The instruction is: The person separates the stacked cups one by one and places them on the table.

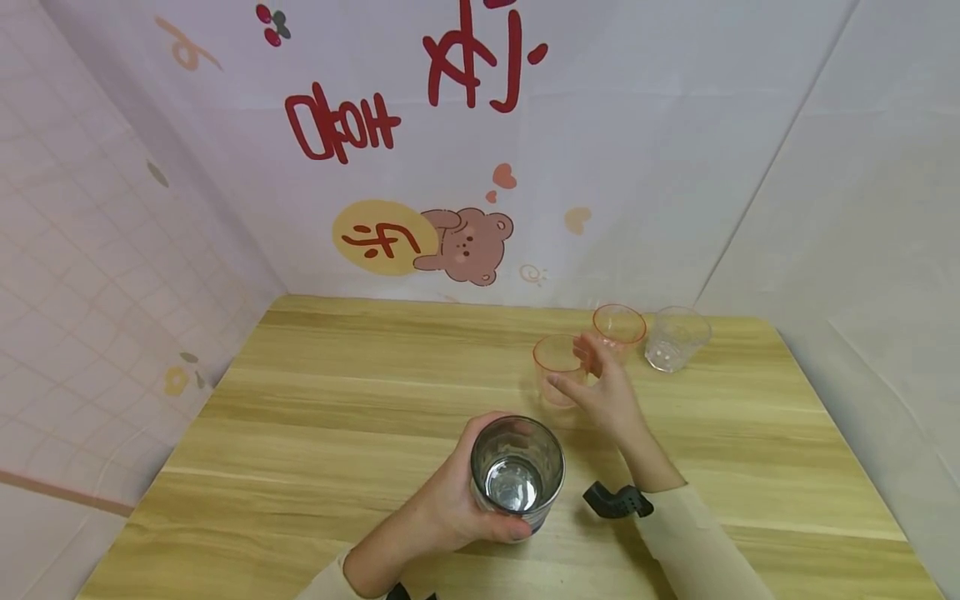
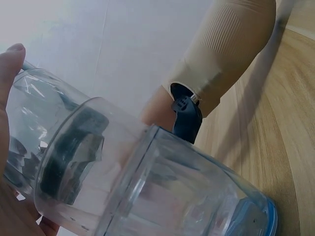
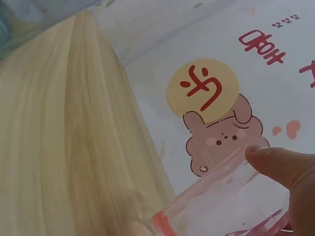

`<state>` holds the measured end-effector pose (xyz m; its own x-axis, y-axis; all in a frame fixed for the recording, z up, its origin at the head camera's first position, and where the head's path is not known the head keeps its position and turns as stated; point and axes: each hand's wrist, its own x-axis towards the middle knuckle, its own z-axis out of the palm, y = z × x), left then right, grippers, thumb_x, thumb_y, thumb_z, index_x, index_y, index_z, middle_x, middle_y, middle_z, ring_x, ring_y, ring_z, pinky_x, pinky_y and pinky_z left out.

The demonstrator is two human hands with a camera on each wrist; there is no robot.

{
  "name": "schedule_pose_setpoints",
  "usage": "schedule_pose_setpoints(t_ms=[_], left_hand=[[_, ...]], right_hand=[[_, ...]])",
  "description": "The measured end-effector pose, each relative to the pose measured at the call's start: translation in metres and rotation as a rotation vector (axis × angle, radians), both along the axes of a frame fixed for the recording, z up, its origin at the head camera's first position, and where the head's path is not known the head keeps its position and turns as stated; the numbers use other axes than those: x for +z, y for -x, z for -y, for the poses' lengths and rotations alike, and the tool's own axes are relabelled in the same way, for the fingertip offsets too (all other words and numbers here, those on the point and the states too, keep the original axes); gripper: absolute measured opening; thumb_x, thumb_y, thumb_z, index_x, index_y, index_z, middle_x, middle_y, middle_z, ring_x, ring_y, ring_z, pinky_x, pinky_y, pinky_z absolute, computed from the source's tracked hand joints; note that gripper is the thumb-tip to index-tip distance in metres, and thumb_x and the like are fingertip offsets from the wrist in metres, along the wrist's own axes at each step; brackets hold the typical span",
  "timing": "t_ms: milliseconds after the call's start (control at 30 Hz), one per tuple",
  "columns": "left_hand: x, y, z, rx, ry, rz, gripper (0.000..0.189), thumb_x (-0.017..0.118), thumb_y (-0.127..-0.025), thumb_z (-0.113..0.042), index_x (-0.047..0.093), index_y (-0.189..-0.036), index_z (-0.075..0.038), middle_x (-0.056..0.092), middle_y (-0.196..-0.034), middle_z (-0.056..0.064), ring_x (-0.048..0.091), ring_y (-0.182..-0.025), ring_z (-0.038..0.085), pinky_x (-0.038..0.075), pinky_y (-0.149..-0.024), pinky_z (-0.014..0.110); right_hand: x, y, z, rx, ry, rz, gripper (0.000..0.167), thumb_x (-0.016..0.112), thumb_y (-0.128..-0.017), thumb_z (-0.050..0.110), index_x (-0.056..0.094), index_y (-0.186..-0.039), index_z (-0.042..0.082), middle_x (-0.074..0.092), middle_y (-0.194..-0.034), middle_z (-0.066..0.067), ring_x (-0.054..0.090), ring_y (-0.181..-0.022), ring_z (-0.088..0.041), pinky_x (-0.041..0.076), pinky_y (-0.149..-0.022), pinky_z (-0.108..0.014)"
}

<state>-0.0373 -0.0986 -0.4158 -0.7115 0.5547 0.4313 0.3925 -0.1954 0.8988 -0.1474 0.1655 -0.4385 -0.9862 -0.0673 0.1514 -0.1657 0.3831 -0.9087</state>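
Observation:
My left hand [image 1: 450, 500] grips a stack of see-through cups, with a grey-tinted cup [image 1: 517, 454] uppermost. Seen from the left wrist, the stack slants, with a clear cup [image 2: 182, 182] below the hand and a blue-edged base [image 2: 269, 216] lowest. My right hand [image 1: 603, 387] holds a pink cup [image 1: 553, 390] with an orange-red rim, upright on the table. The thumb [image 3: 270, 160] lies along that cup's side in the right wrist view; the other fingers are mostly hidden there.
Behind the right hand stand another red-rimmed cup [image 1: 621, 313] and a clear cup [image 1: 677, 340], near the back edge. The wood-grain table [image 1: 315, 417] meets a printed white backdrop [image 1: 637, 150] at the back. Pale side walls flank it.

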Motion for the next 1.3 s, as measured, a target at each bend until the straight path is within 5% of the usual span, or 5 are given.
schedule_pose_setpoints(t_ms=[400, 1300], left_hand=[[-0.003, -0.001, -0.001, 0.007, 0.012, -0.03, 0.093, 0.088, -0.091, -0.039, 0.03, -0.156, -0.009, 0.051, -0.151, 0.022, 0.058, -0.138, 0.021, 0.048, -0.121, 0.036], [-0.001, -0.001, 0.0, 0.013, 0.021, -0.022, 0.093, 0.089, -0.09, -0.04, 0.031, -0.156, -0.01, 0.052, -0.151, 0.021, 0.058, -0.137, 0.021, 0.048, -0.12, 0.034]], right_hand=[[-0.018, 0.01, 0.0, -0.03, 0.06, 0.034, 0.089, 0.086, -0.094, 0.014, 0.033, -0.163, -0.005, 0.042, -0.166, -0.029, 0.04, -0.156, -0.049, 0.034, -0.129, -0.062], [-0.022, 0.027, 0.006, -0.036, 0.004, 0.06, 0.095, 0.08, -0.099, 0.019, 0.019, -0.169, 0.001, 0.037, -0.166, -0.033, 0.04, -0.155, -0.052, 0.036, -0.129, -0.06]])
